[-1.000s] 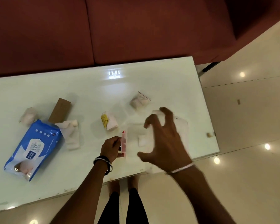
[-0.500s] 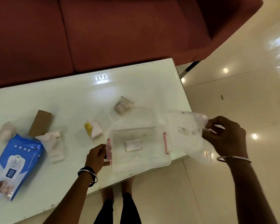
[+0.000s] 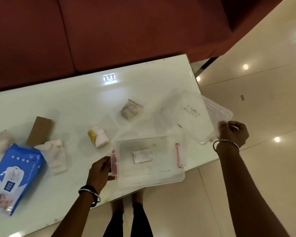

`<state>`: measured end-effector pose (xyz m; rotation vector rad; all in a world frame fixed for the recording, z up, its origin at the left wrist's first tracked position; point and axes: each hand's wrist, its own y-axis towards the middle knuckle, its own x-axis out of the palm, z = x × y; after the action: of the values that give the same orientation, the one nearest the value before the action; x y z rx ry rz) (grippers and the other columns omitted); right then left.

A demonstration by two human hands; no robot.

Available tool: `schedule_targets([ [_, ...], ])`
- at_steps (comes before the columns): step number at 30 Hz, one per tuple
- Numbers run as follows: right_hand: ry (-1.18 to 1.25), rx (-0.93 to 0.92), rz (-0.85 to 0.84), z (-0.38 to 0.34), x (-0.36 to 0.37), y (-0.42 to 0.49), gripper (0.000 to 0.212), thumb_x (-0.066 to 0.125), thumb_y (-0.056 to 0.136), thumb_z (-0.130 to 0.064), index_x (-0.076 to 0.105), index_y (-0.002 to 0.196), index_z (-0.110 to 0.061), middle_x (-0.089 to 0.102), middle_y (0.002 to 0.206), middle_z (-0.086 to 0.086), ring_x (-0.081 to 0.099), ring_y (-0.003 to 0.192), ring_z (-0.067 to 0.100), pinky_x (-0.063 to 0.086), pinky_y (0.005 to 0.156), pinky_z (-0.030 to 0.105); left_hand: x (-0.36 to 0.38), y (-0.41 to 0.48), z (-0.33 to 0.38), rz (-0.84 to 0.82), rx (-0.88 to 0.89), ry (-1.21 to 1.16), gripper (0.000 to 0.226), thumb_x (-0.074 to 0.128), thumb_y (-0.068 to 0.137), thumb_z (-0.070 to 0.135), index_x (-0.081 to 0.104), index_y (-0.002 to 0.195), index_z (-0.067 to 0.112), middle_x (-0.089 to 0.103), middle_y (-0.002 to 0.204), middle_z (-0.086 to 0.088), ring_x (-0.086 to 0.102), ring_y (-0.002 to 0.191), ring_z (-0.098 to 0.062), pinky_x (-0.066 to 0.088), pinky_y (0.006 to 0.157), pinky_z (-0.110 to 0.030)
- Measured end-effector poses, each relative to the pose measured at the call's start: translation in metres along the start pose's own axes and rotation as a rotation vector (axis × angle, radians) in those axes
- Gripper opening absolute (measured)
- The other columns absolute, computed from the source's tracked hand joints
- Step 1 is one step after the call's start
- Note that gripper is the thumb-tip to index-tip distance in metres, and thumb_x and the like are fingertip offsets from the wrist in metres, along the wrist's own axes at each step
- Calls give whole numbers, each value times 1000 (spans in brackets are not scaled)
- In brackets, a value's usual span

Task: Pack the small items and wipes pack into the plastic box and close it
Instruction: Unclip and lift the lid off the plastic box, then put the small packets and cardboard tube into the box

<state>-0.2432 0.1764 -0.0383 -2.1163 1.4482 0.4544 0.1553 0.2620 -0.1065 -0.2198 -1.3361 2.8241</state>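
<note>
A clear plastic box [image 3: 176, 178] with pink latches stands open at the table's near edge, and a small white packet [image 3: 142, 156] lies inside it. My left hand [image 3: 99, 173] grips the box's left pink latch. Over the table's right end, my right hand [image 3: 233, 133] holds the clear lid [image 3: 196, 117] by its near right corner. A blue wipes pack [image 3: 14, 177] lies at the far left. Small items are scattered on the table: a white roll with a yellow label [image 3: 98, 138], a bagged item [image 3: 130, 111], a white cloth piece [image 3: 55, 155] and a pale bundle [image 3: 1, 139].
A brown card piece [image 3: 39, 130] lies beside the wipes pack. The white glossy table [image 3: 72, 103] ends just right of the lid. A dark red sofa [image 3: 109, 31] runs along the far side. My legs [image 3: 128, 221] stand on the shiny floor below the near edge.
My right hand lifted the lid off the box and carried it right, then back over the table's right end. My left hand stayed on the left latch.
</note>
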Motion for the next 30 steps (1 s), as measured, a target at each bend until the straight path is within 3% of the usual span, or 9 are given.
schedule_targets([
  [2,24,93,5,16,20,-3,20,71,65,-18,62,82,-22,66,68,-5,70,67,20,60,71,28,-1,0,-1,7,1,2,27,43,102,11,67,114,11,72,105,-16,69,96,-34,61,69,-43],
  [5,-15,154,-22,41,44,-12,20,68,72,-7,60,87,-18,66,69,1,67,62,23,62,77,38,0,-1,0,19,6,-2,25,44,101,12,69,107,14,74,99,-14,71,92,-31,62,63,-36],
  [9,-129,271,-98,63,60,-17,26,68,78,-4,66,104,-6,69,105,22,69,71,35,61,76,46,0,0,-4,32,8,-3,26,44,101,11,67,112,9,73,99,-14,71,90,-30,62,62,-35],
  [12,-339,199,-142,67,64,-20,29,67,82,-11,63,110,-4,68,108,21,70,79,39,59,79,43,0,0,-7,40,5,-3,26,44,101,11,67,112,8,72,97,-14,71,87,-27,62,63,-34],
  [15,-519,123,-229,64,66,-20,29,64,82,-5,61,110,-4,66,105,16,70,91,41,57,87,47,1,-2,-7,50,20,-18,24,46,100,12,70,105,13,73,91,-10,71,80,-19,62,61,-30],
  [18,-717,16,-263,55,66,-24,35,62,80,-2,58,115,-5,62,119,23,63,106,40,53,91,44,0,-5,-5,60,26,-29,25,47,100,10,69,96,21,73,89,-9,71,80,-18,62,59,-29],
  [22,-724,-185,-247,43,57,-45,39,65,81,-9,52,117,-7,47,128,26,60,100,44,47,85,41,-2,-10,-4,96,29,-31,23,47,99,9,68,96,19,72,85,-5,71,73,-12,61,56,-30],
  [25,-686,-287,-363,46,45,-75,31,69,85,-21,60,111,-9,58,117,22,61,101,38,44,90,38,-4,-15,-4,145,34,-73,25,49,99,12,69,90,23,72,80,-2,72,66,-12,59,52,-26],
  [30,-553,-254,-478,53,46,-116,24,53,97,-25,63,109,-7,67,110,16,60,98,32,42,91,37,-11,-21,-6,189,-21,-111,24,51,98,14,71,90,24,73,82,-1,74,73,-17,60,53,-28],
])
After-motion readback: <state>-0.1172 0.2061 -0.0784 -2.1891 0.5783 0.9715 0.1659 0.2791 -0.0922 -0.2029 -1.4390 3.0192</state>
